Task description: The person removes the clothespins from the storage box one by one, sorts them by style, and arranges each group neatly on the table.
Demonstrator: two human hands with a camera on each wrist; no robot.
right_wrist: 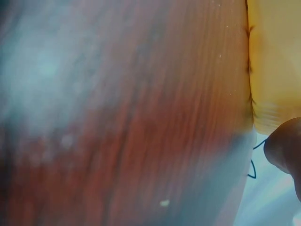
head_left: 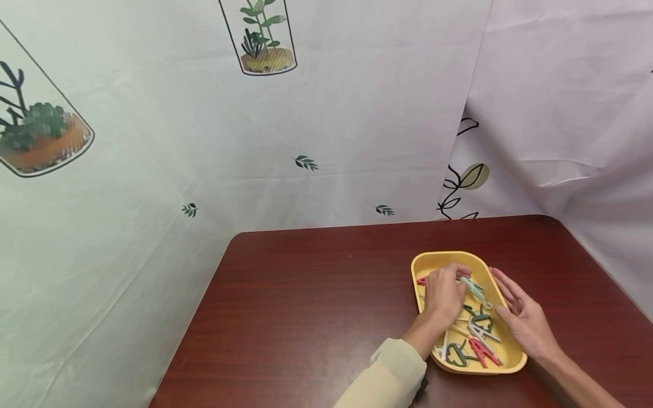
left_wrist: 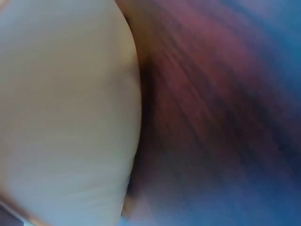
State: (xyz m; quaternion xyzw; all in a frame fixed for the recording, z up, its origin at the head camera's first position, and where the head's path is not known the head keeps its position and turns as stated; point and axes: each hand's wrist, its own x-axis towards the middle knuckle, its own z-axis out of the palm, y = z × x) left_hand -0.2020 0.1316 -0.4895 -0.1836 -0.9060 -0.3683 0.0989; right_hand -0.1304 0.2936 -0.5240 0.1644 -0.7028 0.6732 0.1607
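I'm watching the left hand point(head_left: 445, 293) seemingly pinching a pale green clip point(head_left: 475, 291) inside the yellow tray point(head_left: 437, 260), right on the table point(head_left: 306, 294), while the right hand point(head_left: 527, 323) is resting relaxed fingers against its right wall; I'm judging this as picking out (a red clip point(head_left: 475, 344) is lying nearer), the next move calling for a clean lift

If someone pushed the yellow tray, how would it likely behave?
The yellow tray looks stiff, given its smooth, evenly rounded outline. Broad and low on the table, it would probably slide rather than tip. The clips lie scattered inside, so they may shift.
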